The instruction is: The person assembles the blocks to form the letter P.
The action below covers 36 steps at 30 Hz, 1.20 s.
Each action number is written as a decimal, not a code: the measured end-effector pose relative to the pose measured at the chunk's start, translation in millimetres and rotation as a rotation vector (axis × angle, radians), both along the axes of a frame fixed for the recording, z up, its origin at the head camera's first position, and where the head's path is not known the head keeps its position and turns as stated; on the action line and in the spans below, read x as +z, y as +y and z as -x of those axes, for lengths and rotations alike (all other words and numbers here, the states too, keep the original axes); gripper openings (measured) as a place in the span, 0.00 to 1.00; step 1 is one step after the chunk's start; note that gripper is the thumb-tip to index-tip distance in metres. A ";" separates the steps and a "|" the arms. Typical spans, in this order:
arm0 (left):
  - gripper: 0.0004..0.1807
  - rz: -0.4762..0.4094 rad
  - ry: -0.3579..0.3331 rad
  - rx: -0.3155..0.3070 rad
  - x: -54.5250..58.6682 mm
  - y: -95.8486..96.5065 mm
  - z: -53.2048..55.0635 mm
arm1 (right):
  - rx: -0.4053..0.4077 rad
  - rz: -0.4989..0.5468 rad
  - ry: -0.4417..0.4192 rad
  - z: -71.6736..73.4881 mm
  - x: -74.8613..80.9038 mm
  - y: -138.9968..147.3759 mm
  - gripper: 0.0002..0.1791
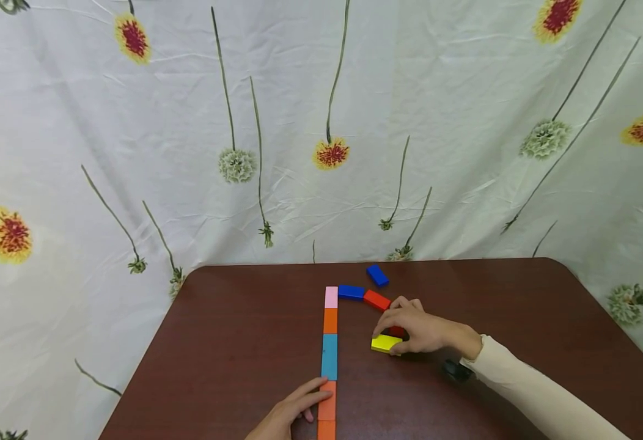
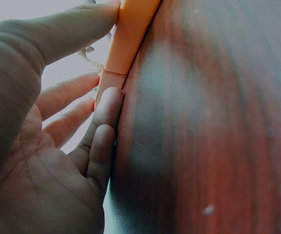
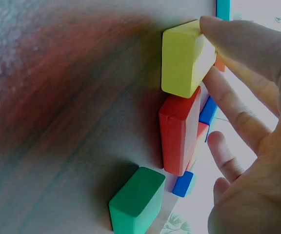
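Note:
My right hand (image 1: 417, 330) pinches a yellow block (image 1: 384, 343) between thumb and fingers, close over the table. Just beyond it in the right wrist view stands a red block (image 3: 179, 131), mostly hidden by the hand in the head view. A green block (image 3: 138, 200) shows near the right hand in that wrist view only. My left hand (image 1: 294, 410) rests at the left side of a straight row of blocks, its fairly straight fingers touching an orange block (image 1: 327, 400) near the front.
Farther up, the row holds a teal block (image 1: 329, 357), another orange block (image 1: 330, 321) and a pink block (image 1: 331, 297). From its far end a blue block (image 1: 351, 292) and a red block (image 1: 377, 299) curve right. A loose blue block (image 1: 378, 275) lies near the back edge.

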<state>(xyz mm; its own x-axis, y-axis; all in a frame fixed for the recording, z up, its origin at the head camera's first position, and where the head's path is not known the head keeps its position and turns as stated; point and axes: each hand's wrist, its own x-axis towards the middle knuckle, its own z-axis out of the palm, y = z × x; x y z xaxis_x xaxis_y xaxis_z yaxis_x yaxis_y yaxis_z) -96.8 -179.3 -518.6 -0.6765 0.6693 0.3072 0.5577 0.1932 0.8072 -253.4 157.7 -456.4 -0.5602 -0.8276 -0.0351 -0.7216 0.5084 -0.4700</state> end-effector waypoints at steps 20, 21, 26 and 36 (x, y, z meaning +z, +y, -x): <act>0.38 -0.005 0.009 -0.002 -0.5 -0.6 1.1 | -0.007 0.048 0.034 2.5 -7.4 4.5 0.19; 0.38 -0.002 0.002 -0.003 -0.4 -0.7 1.1 | -0.008 0.050 0.036 2.6 -7.6 4.4 0.20; 0.38 0.001 -0.034 -0.007 0.2 -0.8 1.1 | -0.018 0.051 0.052 1.7 -6.8 4.5 0.20; 0.38 -0.005 0.015 -0.005 -0.7 0.1 0.4 | -0.051 0.013 0.042 0.4 -7.6 5.3 0.20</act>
<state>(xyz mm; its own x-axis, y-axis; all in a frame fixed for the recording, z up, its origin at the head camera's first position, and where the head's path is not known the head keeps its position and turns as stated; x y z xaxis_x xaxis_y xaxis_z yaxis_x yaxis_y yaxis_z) -97.2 -179.2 -519.3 -0.6683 0.6713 0.3205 0.5707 0.1863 0.7998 -253.8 163.0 -463.9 -0.6028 -0.7979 -0.0004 -0.7139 0.5395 -0.4464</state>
